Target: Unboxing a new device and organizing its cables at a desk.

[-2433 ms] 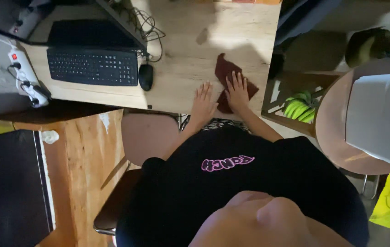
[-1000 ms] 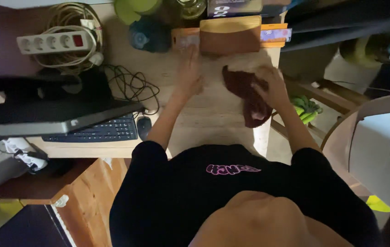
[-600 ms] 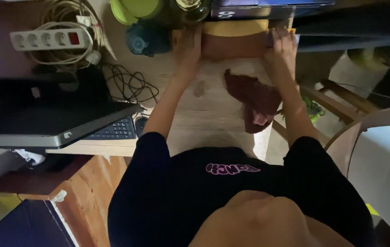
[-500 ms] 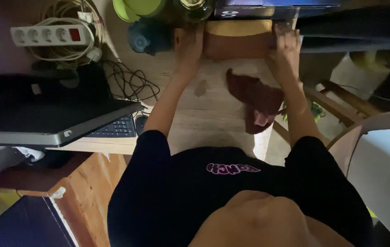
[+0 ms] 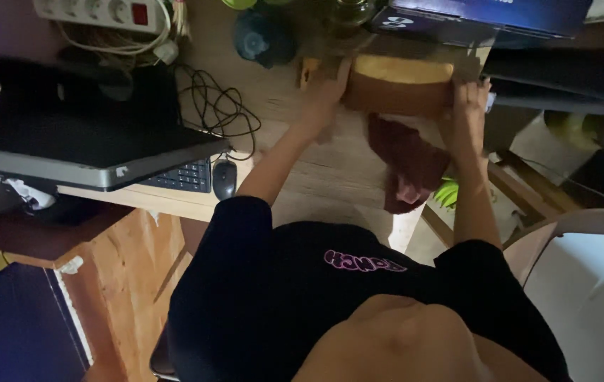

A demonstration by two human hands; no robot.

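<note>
A brown and tan rectangular case [image 5: 397,86] sits at the far side of the wooden desk [image 5: 316,170]. My left hand [image 5: 324,95] grips its left end and my right hand [image 5: 466,106] grips its right end. A dark red cloth [image 5: 408,159] lies crumpled on the desk just below the case, between my two forearms, with one end hanging over the desk's right edge.
To the left are a monitor [image 5: 82,141], a black keyboard [image 5: 178,177], a mouse [image 5: 223,178], tangled cables [image 5: 220,106] and a white power strip [image 5: 104,10]. A teal lid [image 5: 263,39] and a dark blue box [image 5: 486,14] stand behind the case. Green bananas [image 5: 447,192] lie below the desk's right edge.
My right hand let go of the red cloth and reached forward. Both hands now hold the ends of the brown case, which has lifted or tilted slightly toward me.
</note>
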